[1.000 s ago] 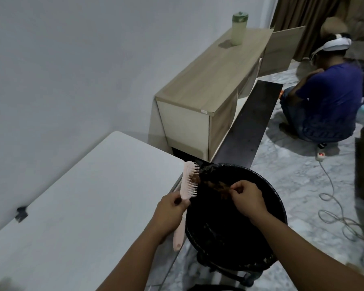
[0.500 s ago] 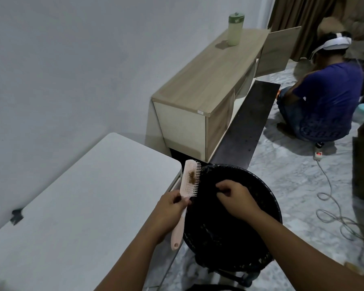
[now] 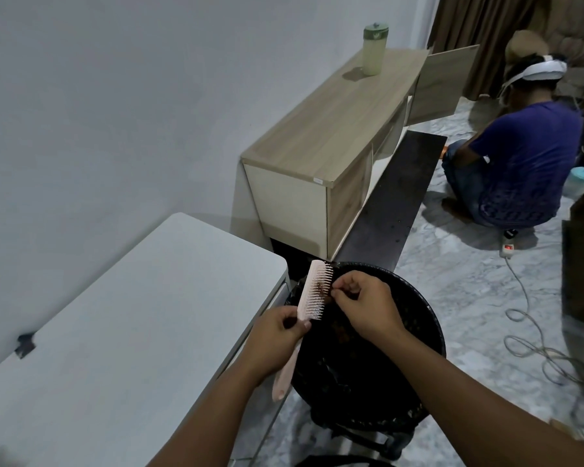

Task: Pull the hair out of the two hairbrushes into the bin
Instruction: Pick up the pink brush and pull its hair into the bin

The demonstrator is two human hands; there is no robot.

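My left hand grips a pink hairbrush by its neck, head up and bristles facing right, at the left rim of the black bin. A small brown tuft of hair sits among the bristles. My right hand is over the bin, its fingertips pinched at the bristles where the hair is. Only one hairbrush is in view.
A white table lies to the left, its edge touching the bin. Beyond stands a wooden cabinet with a green-lidded bottle. A person in a purple shirt crouches on the marble floor at right, near a power strip and cables.
My right hand pulled a strand of hair away over the bin, dropped it, and has come back to pinch at the bristles. The brush stays in my left hand.
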